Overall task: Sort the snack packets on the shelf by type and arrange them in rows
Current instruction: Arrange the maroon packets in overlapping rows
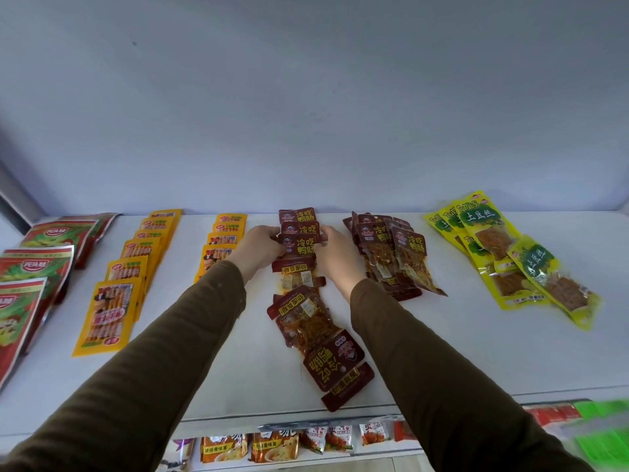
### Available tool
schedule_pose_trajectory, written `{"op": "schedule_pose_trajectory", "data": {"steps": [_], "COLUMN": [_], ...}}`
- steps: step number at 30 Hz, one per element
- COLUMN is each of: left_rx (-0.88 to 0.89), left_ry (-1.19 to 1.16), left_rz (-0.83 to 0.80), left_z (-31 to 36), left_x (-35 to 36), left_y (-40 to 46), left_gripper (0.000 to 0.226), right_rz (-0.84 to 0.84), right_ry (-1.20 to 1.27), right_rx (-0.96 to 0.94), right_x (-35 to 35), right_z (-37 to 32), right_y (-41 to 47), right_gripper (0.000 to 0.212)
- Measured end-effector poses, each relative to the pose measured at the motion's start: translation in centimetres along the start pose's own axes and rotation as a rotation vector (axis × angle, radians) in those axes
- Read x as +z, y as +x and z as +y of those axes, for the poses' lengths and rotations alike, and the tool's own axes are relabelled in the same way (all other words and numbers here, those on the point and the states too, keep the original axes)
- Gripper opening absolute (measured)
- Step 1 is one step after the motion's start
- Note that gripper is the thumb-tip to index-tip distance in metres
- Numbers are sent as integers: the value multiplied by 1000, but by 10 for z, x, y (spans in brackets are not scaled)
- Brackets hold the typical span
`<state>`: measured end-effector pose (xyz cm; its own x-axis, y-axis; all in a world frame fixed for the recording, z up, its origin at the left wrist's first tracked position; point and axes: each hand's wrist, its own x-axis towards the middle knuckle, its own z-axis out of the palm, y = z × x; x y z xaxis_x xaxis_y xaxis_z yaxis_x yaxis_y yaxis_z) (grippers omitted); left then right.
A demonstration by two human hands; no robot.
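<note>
Nearest the shelf [476, 352] edge, loose dark red packets [316, 332] lie askew. Beyond them, the left hand [260, 248] and right hand [332, 252] pinch the sides of one dark red packet [299, 247] in the middle row. Farther back, more of that row [299, 218] reaches the wall [306, 114].

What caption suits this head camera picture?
Both hands, left hand and right hand, straighten dark red snack packets on a white shelf.

A plain pale bluish wall [306, 97] rises behind a white shelf [476, 352], with a lower shelf [306, 461] below its front edge.
</note>
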<state>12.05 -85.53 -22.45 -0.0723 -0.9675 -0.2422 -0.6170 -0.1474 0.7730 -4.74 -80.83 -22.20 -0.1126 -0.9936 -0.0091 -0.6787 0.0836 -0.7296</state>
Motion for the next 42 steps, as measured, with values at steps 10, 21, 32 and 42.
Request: {"op": "schedule_pose_trajectory", "data": {"steps": [10,21,32,42], "left_rx": [-26,18,65,145], "left_ry": [-23,-11,99,-66], "left_rz": [0,22,122,228], "left_z": [6,-5,-20,-9], "left_x": [3,-15,3,13], "left_y": [-2,-41,-85,-79], "left_gripper": [48,62,24,13], "right_rz": [-16,9,-56,-44], "right_ry": [88,95,120,296], "right_rx": [-10,-20,-64,-6], "right_x": [4,-8,-3,-5], "right_z": [3,24,35,32], "right_y": [0,-22,-68,-52], "right_gripper": [39,47,30,22]}}
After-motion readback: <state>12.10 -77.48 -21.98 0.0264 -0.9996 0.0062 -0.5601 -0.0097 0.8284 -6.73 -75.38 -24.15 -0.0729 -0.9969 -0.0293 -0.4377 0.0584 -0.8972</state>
